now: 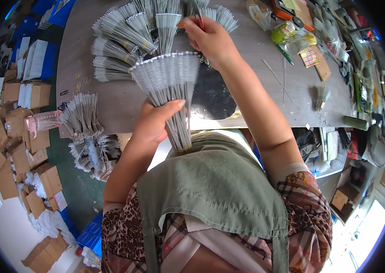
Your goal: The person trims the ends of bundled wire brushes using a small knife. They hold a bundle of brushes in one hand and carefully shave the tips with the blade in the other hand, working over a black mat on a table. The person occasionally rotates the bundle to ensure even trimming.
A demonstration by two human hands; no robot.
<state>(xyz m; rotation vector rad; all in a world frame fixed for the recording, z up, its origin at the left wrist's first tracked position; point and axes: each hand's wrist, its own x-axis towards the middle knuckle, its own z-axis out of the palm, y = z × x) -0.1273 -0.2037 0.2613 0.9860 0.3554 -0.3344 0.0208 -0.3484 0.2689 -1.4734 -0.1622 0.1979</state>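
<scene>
Head view shows the fan (167, 84) of thin grey wire pieces, spread wide at its far end and pinched to a narrow stem near my chest. It stands over the near edge of the table (265, 98), just above my green apron (215, 186). My left hand (153, 125) is clamped around the fan's stem, thumb across the front of it, so the spread end points away from me. My right hand (208, 38) reaches past the fan's far right corner, fingers closed on a thin red tool (199, 20); I cannot tell whether the tool touches the fan.

Beyond the fan, more grey bundles (124, 41) lie fanned in a heap on the table, some tied with yellow bands. A dark patch (210, 98) shows on the table just right of the fan. Two loose thin rods (276, 79) lie further right, with a green pen (284, 53), a green tape roll (281, 32) and a small checked card (309, 57) near them. A smaller bundle (322, 96) sits toward the right edge.

Left of me, below the table, further bundles (83, 113) hang over a heap, and brown cardboard boxes (19, 159) cover the floor beside blue crates (87, 236).
</scene>
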